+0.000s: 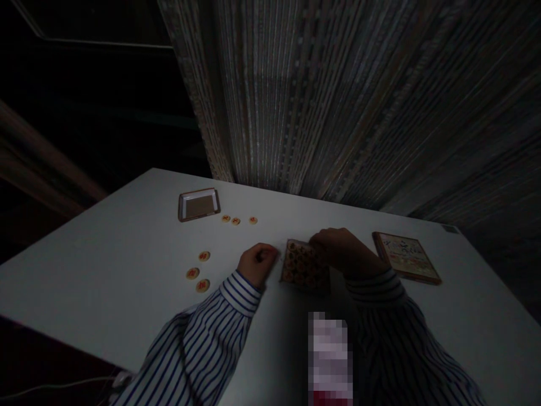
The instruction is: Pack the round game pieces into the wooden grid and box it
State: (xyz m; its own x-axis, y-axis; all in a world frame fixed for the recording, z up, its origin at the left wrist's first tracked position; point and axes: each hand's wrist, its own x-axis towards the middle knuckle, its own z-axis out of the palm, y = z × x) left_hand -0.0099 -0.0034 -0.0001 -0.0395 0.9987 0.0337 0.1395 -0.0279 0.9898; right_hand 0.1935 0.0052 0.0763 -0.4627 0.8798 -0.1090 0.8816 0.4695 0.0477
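Note:
A small box [305, 286] packed with round Chinese chess pieces [301, 263] sits on the white table between my hands. My left hand [256, 265] is just left of the box, thumb and fingers curled into a pinch. Whether anything is between its fingertips is too dark to see. Over the box's far right corner bends my right hand [344, 251], its fingers closed and pointing down. What those fingertips grip is hidden. To the left, loose chess pieces with red characters [203, 285] lie flat, and more pieces [235, 221] rest farther back.
At the table's [105, 248] back left lies an open shallow tray or lid [198, 204]. A flat case with Chinese writing [408, 256] is on the right. Behind the table hangs a string curtain [270, 96]. A white cable [63, 386] runs at the lower left.

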